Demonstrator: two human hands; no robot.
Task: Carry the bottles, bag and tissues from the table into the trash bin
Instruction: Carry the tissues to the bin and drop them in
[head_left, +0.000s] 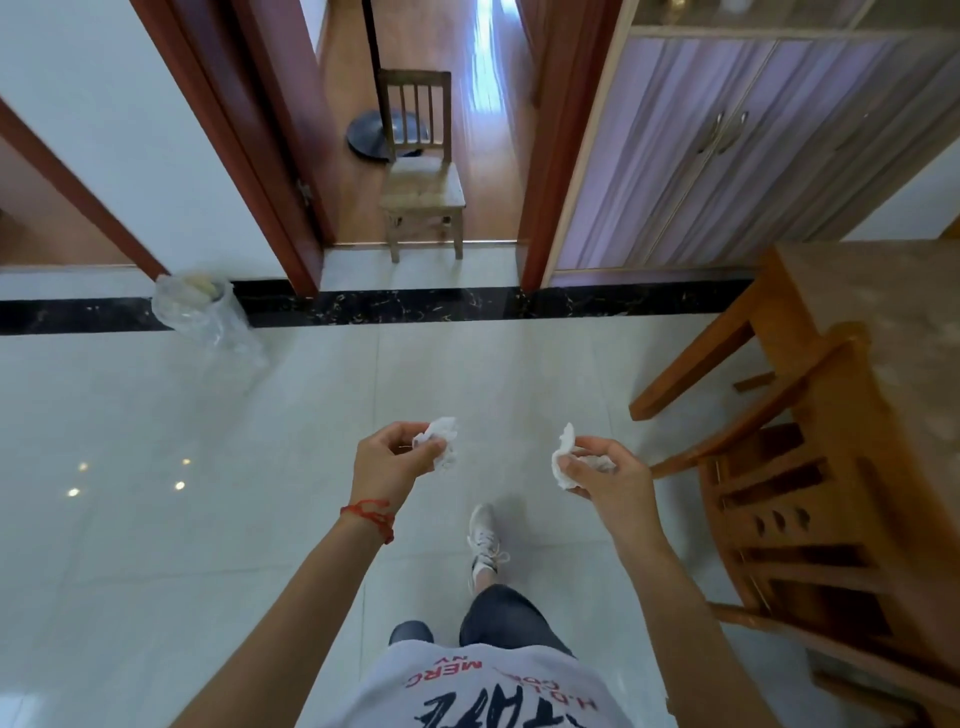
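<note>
My left hand (392, 460) pinches a crumpled white tissue (442, 434) out in front of me over the tiled floor. A second crumpled white tissue (565, 457) is held by the curled fingers of my right hand (597, 470). The trash bin (200, 306), lined with a clear plastic bag, stands on the floor against the wall at the far left, well apart from both hands. At the right edge is the wooden table (893, 322); the part of its top that shows is bare. No bottles or bag are in view.
A wooden dining chair (789, 499) is pushed against the table on my right. A small wooden chair (423, 192) stands in the open doorway ahead. A cabinet (727, 145) with lilac doors lines the far right wall. One of my feet (483, 540) is stepping forward on the floor.
</note>
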